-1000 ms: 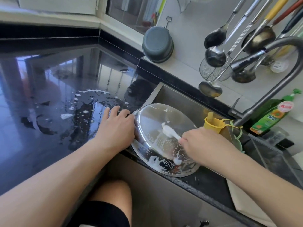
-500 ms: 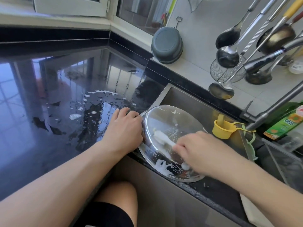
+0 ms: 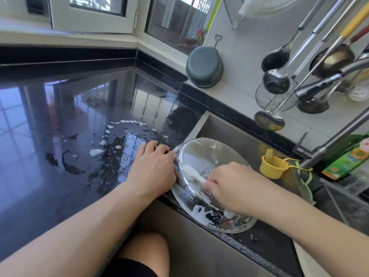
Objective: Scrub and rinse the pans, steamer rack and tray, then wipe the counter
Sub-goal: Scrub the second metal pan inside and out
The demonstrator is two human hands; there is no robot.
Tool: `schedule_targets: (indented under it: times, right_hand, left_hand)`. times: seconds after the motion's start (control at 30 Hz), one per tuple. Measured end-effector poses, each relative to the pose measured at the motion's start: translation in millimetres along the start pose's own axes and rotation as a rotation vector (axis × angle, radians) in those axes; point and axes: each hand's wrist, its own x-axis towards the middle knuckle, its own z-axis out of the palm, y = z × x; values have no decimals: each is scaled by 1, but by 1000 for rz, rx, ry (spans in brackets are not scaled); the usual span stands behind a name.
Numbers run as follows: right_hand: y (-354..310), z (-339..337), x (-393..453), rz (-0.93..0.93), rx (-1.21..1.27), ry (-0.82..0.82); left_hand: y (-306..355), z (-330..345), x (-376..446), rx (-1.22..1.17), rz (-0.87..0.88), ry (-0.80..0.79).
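Note:
A round shiny steel pan point(image 3: 201, 156), streaked with white foam, leans tilted over the sink's front left corner. My left hand point(image 3: 152, 170) grips its left rim, fingers curled onto the wet counter edge. My right hand point(image 3: 229, 186) is inside the pan, fingers curled round a foamy white scrubber point(image 3: 191, 172) that presses on the pan's inner surface. The scrubber's far end pokes out toward the left rim.
The black glossy counter point(image 3: 60, 156) to the left carries water and foam splashes point(image 3: 95, 151). A steel sink point(image 3: 229, 130) lies behind the pan, with a yellow cup point(image 3: 272, 166), a faucet point(image 3: 329, 144) and a green detergent bottle point(image 3: 347, 158). Ladles and a strainer point(image 3: 276, 80) hang on the wall.
My right hand with the scrubber has slid leftward and down across the pan's inside. My left hand keeps its hold on the rim. The view has shifted slightly left.

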Motion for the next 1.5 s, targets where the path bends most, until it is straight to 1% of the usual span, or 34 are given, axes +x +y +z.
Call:
schedule_targets:
  times: [0.03, 0.1, 0.13, 0.2, 0.3, 0.4, 0.43, 0.57, 0.6, 0.7, 0.73, 0.87, 0.93, 1.03, 1.17, 1.33, 1.43, 1.5]
  right_hand:
    - [0, -1, 2, 1, 13, -3]
    - [11, -11, 17, 118, 19, 11]
    - [16, -12, 23, 143, 23, 34]
    - [12, -10, 22, 116, -3, 62]
    - [1, -1, 17, -9, -7, 46]
    - [12, -11, 28, 86, 16, 52]
    - [15, -10, 29, 86, 11, 74]
    - [-9, -9, 15, -51, -65, 19]
    - [-13, -16, 22, -49, -83, 21]
    - [-5, -38, 59, 81, -72, 85]
    - [-2, -40, 66, 88, -64, 93]
    - [-7, -34, 48, -21, -55, 15]
    - [-1, -39, 58, 24, -64, -8]
    - [20, -43, 92, 126, -60, 39]
    - [25, -31, 99, 88, -10, 29]
    - [43, -36, 108, 187, 4, 52]
    - [37, -30, 105, 117, 31, 11]
    - [43, -33, 106, 138, 41, 20]
  left_hand:
    - [0, 1, 1, -2, -1, -3]
    - [0, 3, 1, -3, 0, -5]
    - [-1, 4, 1, 0, -3, -4]
    - [-2, 5, 0, 11, -10, -9]
    - [-1, 4, 1, 1, -11, -11]
    - [-2, 2, 0, -1, -1, -2]
    - [-2, 2, -1, 1, 5, -5]
    - [-2, 0, 0, -24, -10, -38]
    - [-2, 1, 1, -29, -9, -45]
    - [-3, -1, 1, -51, -12, -39]
    - [-3, -1, 0, -49, -11, -30]
    - [-3, 1, -1, -32, -1, -9]
    - [-2, 5, 0, -24, -9, 2]
    - [-1, 8, -1, -10, -2, -13]
    - [2, 6, -1, -4, 12, -30]
    - [0, 7, -2, -11, 24, -16]
    - [1, 6, -1, -24, 15, -28]
    - [3, 4, -2, -31, 18, -13]
